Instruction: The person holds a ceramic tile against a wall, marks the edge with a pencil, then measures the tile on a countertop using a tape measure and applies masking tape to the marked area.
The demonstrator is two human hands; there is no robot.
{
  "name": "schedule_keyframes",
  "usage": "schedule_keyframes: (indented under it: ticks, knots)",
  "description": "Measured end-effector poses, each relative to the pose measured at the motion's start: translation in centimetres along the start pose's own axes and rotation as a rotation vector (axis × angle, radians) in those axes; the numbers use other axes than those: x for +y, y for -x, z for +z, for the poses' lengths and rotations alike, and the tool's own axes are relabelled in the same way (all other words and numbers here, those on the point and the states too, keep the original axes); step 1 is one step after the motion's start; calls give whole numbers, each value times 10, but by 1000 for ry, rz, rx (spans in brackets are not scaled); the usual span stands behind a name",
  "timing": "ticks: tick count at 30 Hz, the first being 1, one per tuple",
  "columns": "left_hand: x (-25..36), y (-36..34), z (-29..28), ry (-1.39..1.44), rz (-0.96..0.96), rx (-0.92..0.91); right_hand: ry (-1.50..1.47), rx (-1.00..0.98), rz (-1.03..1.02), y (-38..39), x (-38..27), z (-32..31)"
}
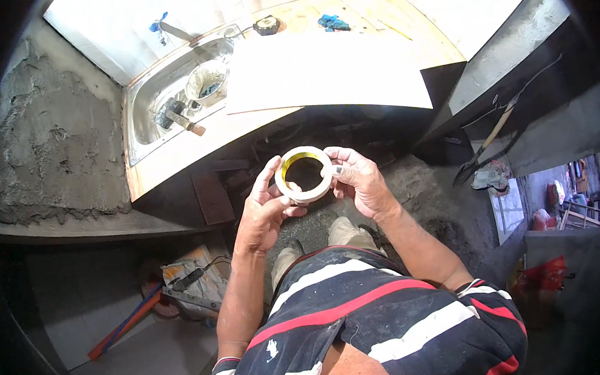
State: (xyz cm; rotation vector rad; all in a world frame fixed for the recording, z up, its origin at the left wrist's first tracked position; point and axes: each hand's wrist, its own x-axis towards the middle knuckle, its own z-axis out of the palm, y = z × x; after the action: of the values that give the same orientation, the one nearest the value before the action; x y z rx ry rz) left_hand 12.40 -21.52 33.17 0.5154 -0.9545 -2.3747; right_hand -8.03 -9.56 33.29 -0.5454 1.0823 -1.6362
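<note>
Between my two hands, in front of my chest, is a roll of pale tape [289,189] with a yellow inner core. My left hand [267,209] grips its left and lower rim, thumb in front and fingers around the edge. On the other side my right hand [358,178] has its thumb and fingers closed on the right rim. Through the roll's hole only dark shadow and a fingertip show. Beyond the roll lies a large white board [326,77] on the wooden counter [179,155].
A steel sink [142,125] on the left holds a hammer [178,115] and a dirty bucket [207,81]. A tape measure [266,25] and blue cloth [333,23] lie at the back. Wet mortar [58,141] covers the left slab. A shovel [496,133] leans at the right.
</note>
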Motion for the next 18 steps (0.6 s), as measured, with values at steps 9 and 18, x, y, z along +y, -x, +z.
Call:
schedule_keyframes:
  ticks: [9,18]
  knots:
    - [-3,5,-17,-176,5,-9,604,-170,-376,16,-14,17]
    - [1,9,-15,-293,49,61,768,-184,-460,11,-11,12]
